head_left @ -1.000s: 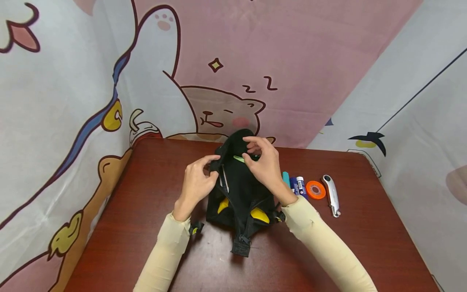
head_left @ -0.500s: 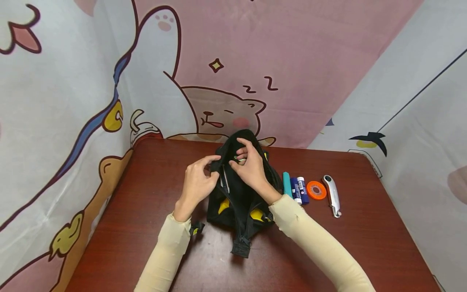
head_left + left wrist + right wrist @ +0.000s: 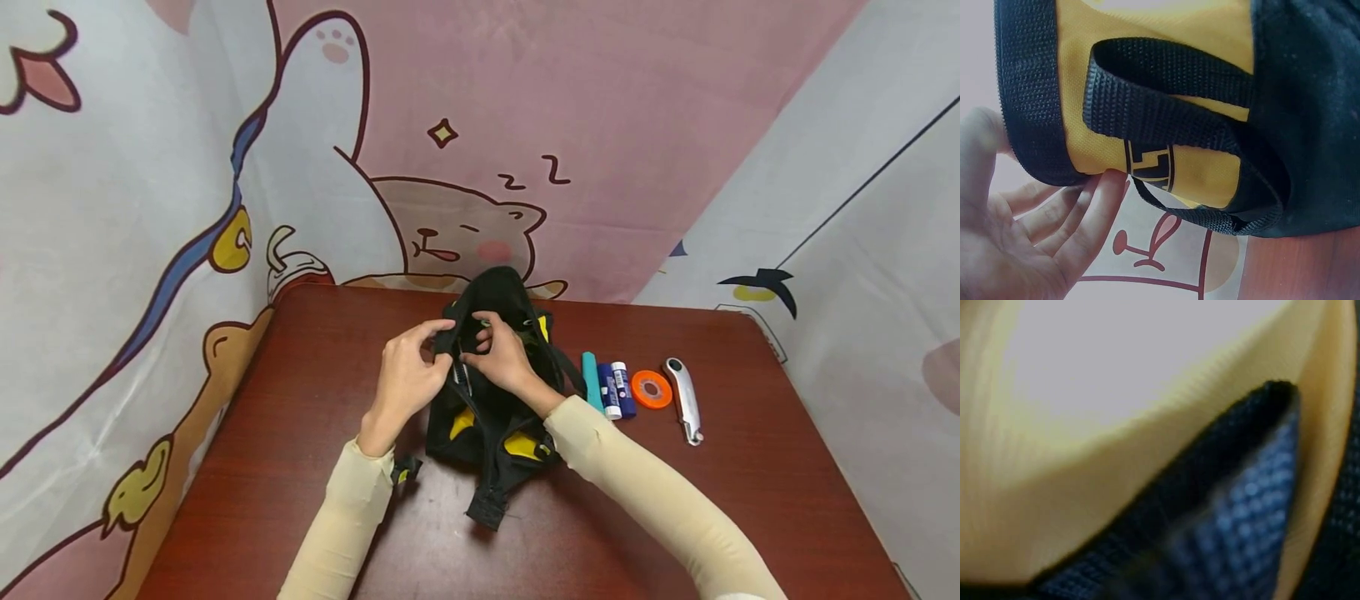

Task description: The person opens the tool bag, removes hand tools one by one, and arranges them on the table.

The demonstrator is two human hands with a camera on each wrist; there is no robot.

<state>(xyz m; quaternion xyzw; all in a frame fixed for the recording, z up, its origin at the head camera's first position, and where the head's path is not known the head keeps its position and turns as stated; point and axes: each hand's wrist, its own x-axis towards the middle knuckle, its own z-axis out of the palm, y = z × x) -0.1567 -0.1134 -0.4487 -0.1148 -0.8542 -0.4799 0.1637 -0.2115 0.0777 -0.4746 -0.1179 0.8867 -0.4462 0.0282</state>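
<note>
A black fabric bag (image 3: pixel 457 442) with yellow patches stands on the table, its mouth spread wide. At its left rim, my left hand (image 3: pixel 408 371) grips the edge between thumb and fingers. In the left wrist view, fingers (image 3: pixel 1094 219) press against the bag's black zippered border, beside its yellow panel (image 3: pixel 1194 178) and a black webbing strap (image 3: pixel 1147 115). Inside the mouth is my right hand (image 3: pixel 506 358), thumb and forefinger apart, near a narrow pale-edged strip (image 3: pixel 465 379) at the left inner wall. Blurred yellow fabric (image 3: pixel 1085 506) and dark webbing (image 3: pixel 1241 519) fill the right wrist view.
Right of the bag lie a teal stick (image 3: pixel 592 379), two blue-and-white glue sticks (image 3: pixel 617 392), an orange tape roll (image 3: pixel 651 389) and a silver utility knife (image 3: pixel 683 400). A printed cloth (image 3: pixel 600 100) hangs behind the brown table (image 3: pixel 750 500).
My right hand has moved left and lower, from the bag's right side into its mouth toward the left wall. The left hand keeps its hold; the bag's front strap has shifted slightly left.
</note>
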